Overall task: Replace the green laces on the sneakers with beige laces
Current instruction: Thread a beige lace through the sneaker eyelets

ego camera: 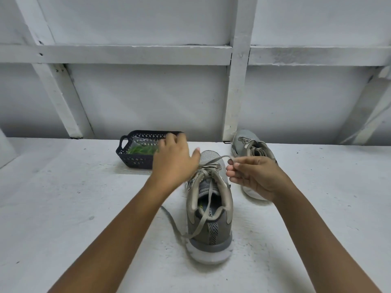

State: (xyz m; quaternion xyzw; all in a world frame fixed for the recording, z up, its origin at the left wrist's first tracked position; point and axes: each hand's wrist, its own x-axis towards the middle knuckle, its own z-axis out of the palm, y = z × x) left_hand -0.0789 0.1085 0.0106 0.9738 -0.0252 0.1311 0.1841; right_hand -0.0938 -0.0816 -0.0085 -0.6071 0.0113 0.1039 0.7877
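**user1:** how many sneakers can be counted on the desk (63, 208)?

**user2:** Two are seen lol: near sneaker (220, 235), far sneaker (243, 140). Two beige laces as well: near lace (202, 216), far lace (254, 149). One basket (135, 160), one bunch of green laces (141, 149), and two hands are counted: left hand (173, 161), right hand (254, 176).

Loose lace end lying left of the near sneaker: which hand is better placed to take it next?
Left hand: it holds nothing and is on that side, while the right hand pinches the other lace end.
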